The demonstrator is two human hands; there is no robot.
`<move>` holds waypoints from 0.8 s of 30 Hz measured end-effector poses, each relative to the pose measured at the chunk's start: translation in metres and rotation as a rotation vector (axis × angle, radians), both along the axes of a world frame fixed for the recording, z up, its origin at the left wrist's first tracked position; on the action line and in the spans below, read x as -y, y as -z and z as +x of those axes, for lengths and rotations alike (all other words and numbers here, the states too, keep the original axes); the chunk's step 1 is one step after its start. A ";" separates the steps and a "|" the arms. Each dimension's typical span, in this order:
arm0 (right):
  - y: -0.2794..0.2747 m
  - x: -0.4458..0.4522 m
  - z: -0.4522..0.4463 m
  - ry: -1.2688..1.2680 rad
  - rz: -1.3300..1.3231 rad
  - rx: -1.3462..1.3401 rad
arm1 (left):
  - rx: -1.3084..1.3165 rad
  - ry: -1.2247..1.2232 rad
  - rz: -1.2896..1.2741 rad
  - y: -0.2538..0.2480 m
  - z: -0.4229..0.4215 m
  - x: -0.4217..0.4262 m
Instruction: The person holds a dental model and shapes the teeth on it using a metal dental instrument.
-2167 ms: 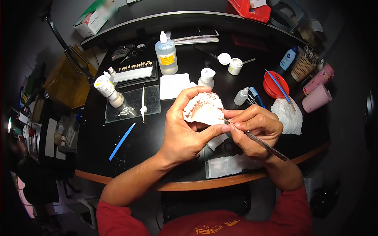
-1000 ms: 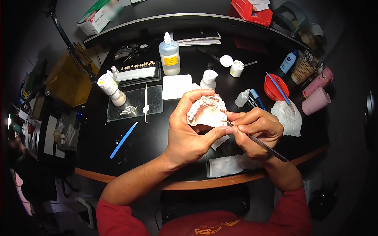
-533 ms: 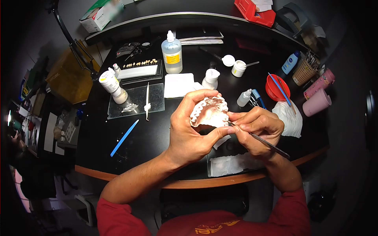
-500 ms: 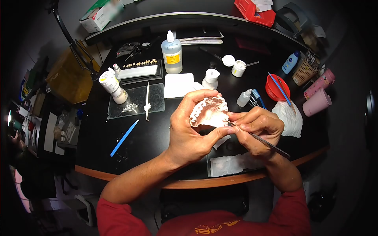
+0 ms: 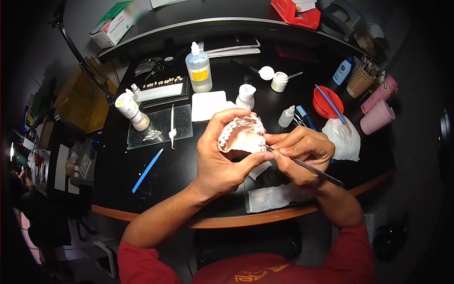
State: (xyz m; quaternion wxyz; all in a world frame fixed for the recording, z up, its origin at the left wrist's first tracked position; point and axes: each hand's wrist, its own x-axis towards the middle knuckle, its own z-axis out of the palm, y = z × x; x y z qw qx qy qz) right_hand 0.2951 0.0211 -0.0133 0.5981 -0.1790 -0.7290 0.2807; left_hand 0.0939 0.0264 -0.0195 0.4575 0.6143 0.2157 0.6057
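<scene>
A pale plaster dental cast (image 5: pixel 240 136) with a row of teeth is held up over the bench. My left hand (image 5: pixel 215 158) closes around it, fingers on the far side and thumb along the near edge. In my right hand (image 5: pixel 306 154) is a slim metal dental instrument (image 5: pixel 319 173), gripped like a pen. Its tip meets the right end of the tooth row near my left thumb; its exact shape is too small to make out. Below my right hand lies a rumpled white paper towel (image 5: pixel 269 198).
Left of the hands are a glass slab (image 5: pixel 184 124) with a spatula (image 5: pixel 172 128) and a blue instrument (image 5: pixel 147 170). Beyond stand a large dropper bottle (image 5: pixel 199 71) and an open white jar (image 5: pixel 279 83). A red bowl (image 5: pixel 326 105) and pink cup (image 5: pixel 377 118) are at right.
The camera view has shifted slightly, so both hands and the cast appear a little further left. Both grips look the same, with the instrument's tip still at the cast.
</scene>
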 end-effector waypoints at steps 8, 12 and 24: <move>0.001 -0.001 0.000 -0.005 0.005 0.005 | -0.010 -0.004 0.012 0.001 -0.001 -0.001; -0.003 0.000 0.003 -0.031 -0.051 0.016 | -0.005 -0.024 -0.005 0.002 -0.001 0.001; 0.000 0.000 0.004 -0.064 -0.146 -0.019 | -0.023 -0.071 0.040 0.001 -0.001 0.001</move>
